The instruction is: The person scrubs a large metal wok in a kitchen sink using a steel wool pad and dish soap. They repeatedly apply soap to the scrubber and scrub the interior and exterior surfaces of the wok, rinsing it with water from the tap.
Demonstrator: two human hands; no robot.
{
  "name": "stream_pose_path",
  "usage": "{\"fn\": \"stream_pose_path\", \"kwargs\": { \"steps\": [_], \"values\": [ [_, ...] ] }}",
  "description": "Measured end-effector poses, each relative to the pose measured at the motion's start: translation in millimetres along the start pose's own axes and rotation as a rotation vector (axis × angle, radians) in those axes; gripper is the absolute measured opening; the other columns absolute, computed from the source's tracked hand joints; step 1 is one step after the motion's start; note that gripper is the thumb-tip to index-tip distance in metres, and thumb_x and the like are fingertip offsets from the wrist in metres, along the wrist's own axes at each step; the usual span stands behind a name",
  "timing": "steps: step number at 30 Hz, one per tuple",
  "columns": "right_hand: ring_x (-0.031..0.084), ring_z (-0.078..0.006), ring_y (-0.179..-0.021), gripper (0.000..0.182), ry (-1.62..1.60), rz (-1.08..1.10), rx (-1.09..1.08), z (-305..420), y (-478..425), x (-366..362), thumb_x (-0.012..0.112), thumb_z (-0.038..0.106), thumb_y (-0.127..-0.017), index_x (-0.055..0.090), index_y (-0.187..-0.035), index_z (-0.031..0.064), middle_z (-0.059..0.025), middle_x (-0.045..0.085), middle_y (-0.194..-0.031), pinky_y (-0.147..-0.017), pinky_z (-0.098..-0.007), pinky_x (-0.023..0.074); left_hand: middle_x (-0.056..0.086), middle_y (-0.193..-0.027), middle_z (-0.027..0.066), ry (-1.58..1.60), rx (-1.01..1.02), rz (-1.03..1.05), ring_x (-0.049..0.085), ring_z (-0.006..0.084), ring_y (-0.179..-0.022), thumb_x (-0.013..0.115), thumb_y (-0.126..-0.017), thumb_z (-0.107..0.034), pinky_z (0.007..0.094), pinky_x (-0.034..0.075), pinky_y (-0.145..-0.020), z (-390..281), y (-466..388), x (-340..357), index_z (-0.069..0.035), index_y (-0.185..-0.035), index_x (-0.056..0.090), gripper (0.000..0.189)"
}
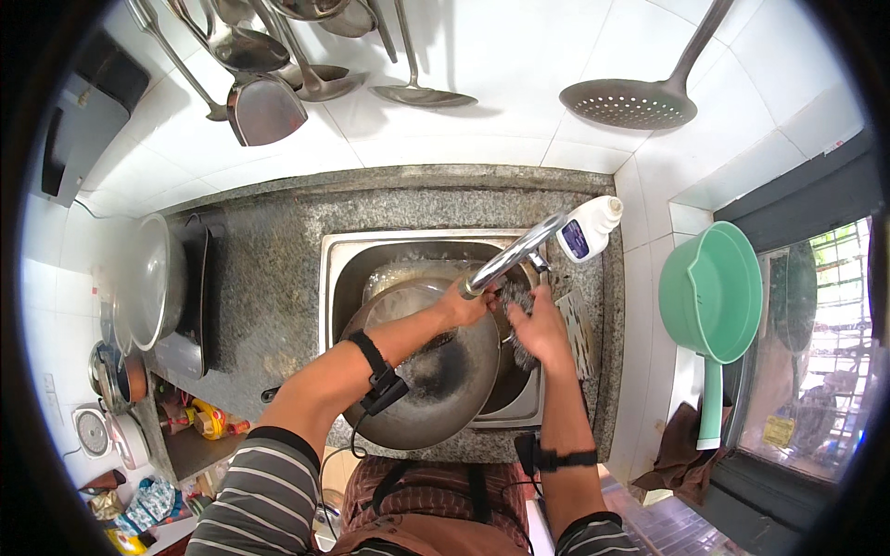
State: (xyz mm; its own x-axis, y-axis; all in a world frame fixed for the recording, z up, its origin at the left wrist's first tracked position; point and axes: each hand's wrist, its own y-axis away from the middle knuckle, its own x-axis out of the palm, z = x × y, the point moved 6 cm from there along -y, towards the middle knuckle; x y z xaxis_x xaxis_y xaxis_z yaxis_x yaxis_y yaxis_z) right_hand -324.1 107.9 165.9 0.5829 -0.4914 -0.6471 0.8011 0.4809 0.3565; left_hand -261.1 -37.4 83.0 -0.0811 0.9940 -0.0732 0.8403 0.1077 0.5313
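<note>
My left hand [469,304] is just under the end of the chrome faucet [518,254], its fingers partly hidden by the spout. My right hand [542,330] is beside it at the right of the sink [431,235], against a grey metal scouring pad [521,351]; the pad looks blurred, and whether either hand grips it is unclear. Below my left forearm a large dark wok [445,410] lies tilted over the sink's front edge. Behind the wok, another metal vessel [396,273] sits in the basin. Straps with small black devices circle both forearms.
A white bottle [591,226] stands behind the faucet at the right. A green dipper [709,299] hangs by the window. Metal ladles and a wok spatula [266,111] hang on the tiled wall, with a skimmer [629,104] at the right. A metal bowl [156,285] stands at the left.
</note>
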Motion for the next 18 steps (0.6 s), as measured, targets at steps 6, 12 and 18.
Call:
{"fn": "stream_pose_path", "kwargs": {
  "steps": [6,12,18],
  "values": [
    [0.063,-0.0453,-0.105,0.049,0.364,0.030,-0.061,26,-3,-6,0.072,0.021,-0.083,0.048,-0.116,-0.0066,-0.0274,0.062,-0.116,-0.088,-0.0493,0.0522,0.072,-0.095,0.0188,-0.358,0.095,0.001,0.071,0.0308,-0.088,0.056,-0.088,0.000,0.0418,0.053,-0.077,-19,5,9,0.003,-0.104,0.066,0.019],
    [0.063,-0.0468,-0.102,0.047,0.392,0.036,-0.105,19,-6,-3,0.068,0.016,-0.082,0.049,-0.119,-0.0039,-0.0287,0.059,-0.118,-0.088,-0.0517,0.0515,0.070,-0.098,0.0242,-0.590,0.122,0.077,0.067,0.0380,-0.098,0.063,-0.084,-0.008,0.0438,0.050,-0.088,-31,16,23,0.000,-0.111,0.067,0.029],
    [0.064,-0.0448,-0.103,0.045,0.435,0.083,-0.011,-2,33,-2,0.073,0.018,-0.083,0.048,-0.115,-0.0007,-0.0282,0.062,-0.112,-0.085,-0.0515,0.0520,0.070,-0.100,0.0226,-0.448,0.137,0.025,0.065,0.0387,-0.103,0.059,-0.086,-0.006,0.0440,0.048,-0.097,-3,8,30,0.003,-0.124,0.059,0.039]
  ]
}}
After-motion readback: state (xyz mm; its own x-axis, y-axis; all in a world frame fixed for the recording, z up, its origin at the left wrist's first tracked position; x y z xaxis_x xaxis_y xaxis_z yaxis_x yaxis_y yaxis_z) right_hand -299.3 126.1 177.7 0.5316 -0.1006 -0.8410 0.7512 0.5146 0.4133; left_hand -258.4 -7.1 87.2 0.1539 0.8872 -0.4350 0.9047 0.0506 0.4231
